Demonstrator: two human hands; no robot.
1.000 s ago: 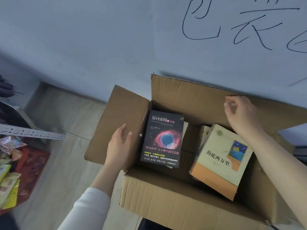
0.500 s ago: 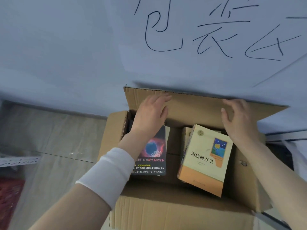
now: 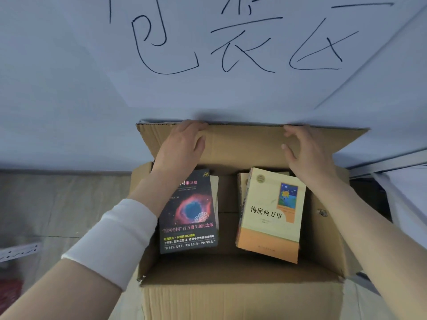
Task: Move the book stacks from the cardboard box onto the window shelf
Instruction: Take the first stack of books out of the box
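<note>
An open cardboard box (image 3: 242, 294) stands on the floor against a pale wall. Inside it are two book stacks: on the left one topped by a black book with a red nebula (image 3: 191, 218), on the right one topped by a cream and orange book (image 3: 270, 218). My left hand (image 3: 182, 146) lies flat with fingers apart against the raised far flap (image 3: 242, 144). My right hand (image 3: 305, 153) is spread against the same flap, above the right stack. Neither hand holds a book. No window shelf is in view.
The pale wall (image 3: 208, 88) carries large black handwritten characters. Grey floor tiles (image 3: 57, 204) lie to the left. A white perforated metal bar (image 3: 18, 250) and something red (image 3: 9, 294) sit at the lower left edge. A metal rail (image 3: 392, 165) crosses at the right.
My left hand left the box's left side flap and came up to the far flap. My right hand spread out on that flap. The view shifted right, centring on the box.
</note>
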